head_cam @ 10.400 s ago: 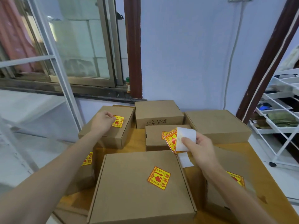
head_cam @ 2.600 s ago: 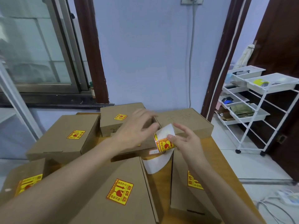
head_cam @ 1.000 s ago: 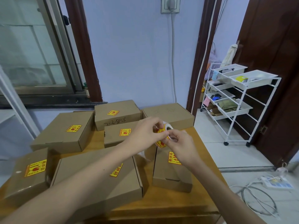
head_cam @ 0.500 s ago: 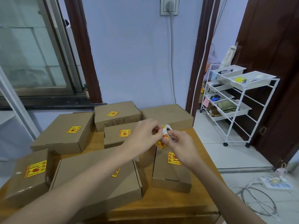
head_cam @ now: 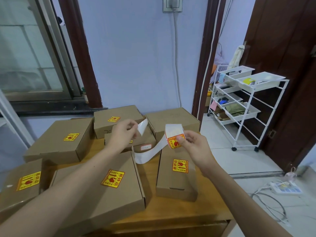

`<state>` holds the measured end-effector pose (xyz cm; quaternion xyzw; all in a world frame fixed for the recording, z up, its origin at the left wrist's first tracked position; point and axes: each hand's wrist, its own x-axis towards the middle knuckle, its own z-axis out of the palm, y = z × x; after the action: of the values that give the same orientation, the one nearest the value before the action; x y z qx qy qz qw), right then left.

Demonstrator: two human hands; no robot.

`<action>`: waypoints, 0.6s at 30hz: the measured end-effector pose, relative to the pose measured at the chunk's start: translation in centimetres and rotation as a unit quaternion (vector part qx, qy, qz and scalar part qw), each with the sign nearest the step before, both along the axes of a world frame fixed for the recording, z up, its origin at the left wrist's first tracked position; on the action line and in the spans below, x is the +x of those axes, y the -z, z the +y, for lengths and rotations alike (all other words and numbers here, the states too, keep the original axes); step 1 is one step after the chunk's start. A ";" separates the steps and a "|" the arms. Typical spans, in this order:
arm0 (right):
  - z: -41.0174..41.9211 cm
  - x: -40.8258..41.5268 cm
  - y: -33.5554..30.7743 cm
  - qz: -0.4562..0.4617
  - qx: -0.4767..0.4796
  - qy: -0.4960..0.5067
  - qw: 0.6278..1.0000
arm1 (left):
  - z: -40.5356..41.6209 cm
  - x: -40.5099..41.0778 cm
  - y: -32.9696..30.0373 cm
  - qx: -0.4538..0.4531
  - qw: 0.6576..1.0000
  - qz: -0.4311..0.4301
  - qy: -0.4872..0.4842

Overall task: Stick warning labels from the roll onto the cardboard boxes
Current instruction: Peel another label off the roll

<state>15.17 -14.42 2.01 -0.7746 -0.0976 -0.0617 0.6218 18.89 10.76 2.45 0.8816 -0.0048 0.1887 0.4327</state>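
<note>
left hand (head_cam: 124,133) pinching peeled label (head_cam: 143,126), right hand (head_cam: 193,147) gripping roll (head_cam: 174,135)

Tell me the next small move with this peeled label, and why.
Probably carry the label pinched in the left hand onto the far right box: its top shows no label, while the nearer boxes already do. The right hand holds the roll.

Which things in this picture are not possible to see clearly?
Head view only:
- Label pinched by left hand: only its white back shows.
- Middle box: top mostly hidden by that hand.
- Roll in right hand: how many labels remain is unclear.
- Print on stuck labels: too small.
</note>
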 end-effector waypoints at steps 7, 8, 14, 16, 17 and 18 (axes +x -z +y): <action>-0.3 0.9 0.6 0.013 0.005 0.012 1.000 | -1.2 2.5 0.6 -0.051 0.998 -0.007 0.040; -0.3 1.0 0.7 0.017 0.002 0.015 1.000 | -1.4 3.1 0.7 -0.051 0.998 -0.010 0.040; -1.6 2.0 1.8 0.026 -0.015 0.027 0.999 | -3.2 7.2 1.8 -0.025 0.999 -0.017 0.024; -2.1 2.2 2.1 0.025 -0.010 0.025 0.999 | -4.0 8.7 2.2 -0.013 0.999 -0.014 0.027; -2.3 2.3 2.2 0.025 -0.004 0.023 0.999 | -4.4 9.5 2.5 -0.005 0.999 -0.011 0.030; -2.6 2.5 2.3 0.025 0.000 0.022 0.999 | -4.7 10.2 2.7 0.006 0.999 -0.010 0.032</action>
<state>17.69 -17.01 -0.33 -0.7777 -0.0653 -0.0560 0.6228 29.12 6.02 -0.25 0.8817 -0.0383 0.1834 0.4330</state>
